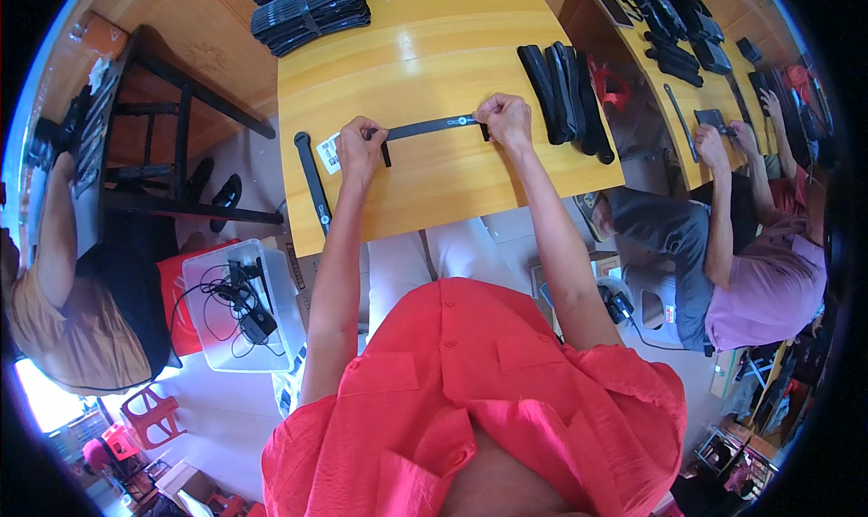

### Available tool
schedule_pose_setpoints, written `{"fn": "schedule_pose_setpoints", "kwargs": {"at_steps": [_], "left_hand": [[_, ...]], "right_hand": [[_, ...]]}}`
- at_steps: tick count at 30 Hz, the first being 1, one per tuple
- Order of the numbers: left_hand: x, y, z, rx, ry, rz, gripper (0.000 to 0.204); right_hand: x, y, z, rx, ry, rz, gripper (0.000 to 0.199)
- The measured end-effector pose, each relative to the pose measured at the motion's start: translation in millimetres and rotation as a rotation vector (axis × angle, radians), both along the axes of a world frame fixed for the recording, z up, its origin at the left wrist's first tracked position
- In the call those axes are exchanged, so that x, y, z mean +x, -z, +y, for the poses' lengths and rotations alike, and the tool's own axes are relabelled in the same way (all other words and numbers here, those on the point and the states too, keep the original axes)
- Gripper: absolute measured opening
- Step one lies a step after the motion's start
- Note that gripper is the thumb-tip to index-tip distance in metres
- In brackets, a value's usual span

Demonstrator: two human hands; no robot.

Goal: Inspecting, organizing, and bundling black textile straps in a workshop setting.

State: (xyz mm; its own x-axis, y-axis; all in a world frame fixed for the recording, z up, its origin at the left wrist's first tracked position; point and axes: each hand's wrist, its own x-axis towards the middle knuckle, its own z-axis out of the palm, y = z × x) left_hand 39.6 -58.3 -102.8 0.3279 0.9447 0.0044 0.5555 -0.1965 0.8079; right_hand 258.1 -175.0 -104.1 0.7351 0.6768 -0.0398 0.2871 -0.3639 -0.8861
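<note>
A flat black strap with a pale round mark near its right end stretches between my hands, just over the yellow wooden table. My left hand pinches the strap's left end, where a short dark piece hangs down. At the other end, my right hand grips it with closed fingers; another short dark end shows beneath. Left of my left hand lies a second black strap, and a white printed card is partly hidden by my wrist. To the right of my right hand rest several thick black folded straps.
Bundled black straps are stacked at the table's far left. On the right, a person in a pink shirt handles a dark piece at another table. A person in tan sits left. A clear bin holds black cables.
</note>
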Motion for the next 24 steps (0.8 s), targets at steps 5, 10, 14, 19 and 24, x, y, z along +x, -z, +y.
{"fn": "schedule_pose_setpoints", "kwargs": {"at_steps": [5, 10, 14, 19, 24], "left_hand": [[-0.6, -1.8, -2.7, 0.042, 0.022, -0.029, 0.016], [3.2, -5.4, -16.6, 0.245, -0.016, 0.004, 0.017], [0.9, -11.6, -26.9, 0.356, 0.052, 0.072, 0.013], [-2.4, -15.2, -36.8, 0.452, -0.027, 0.13, 0.007], [-20.4, -20.0, -34.8, 0.578, 0.117, 0.193, 0.009]], "right_hand": [[10.5, -1.0, 4.3, -0.083, -0.043, 0.022, 0.01], [14.4, -7.1, 3.4, -0.125, -0.116, 0.13, 0.012], [12.5, -10.9, 1.7, -0.077, -0.142, 0.13, 0.013], [8.7, -6.3, -2.6, -0.034, -0.143, 0.066, 0.011], [8.0, -6.2, -5.9, -0.047, -0.116, -0.027, 0.008]]}}
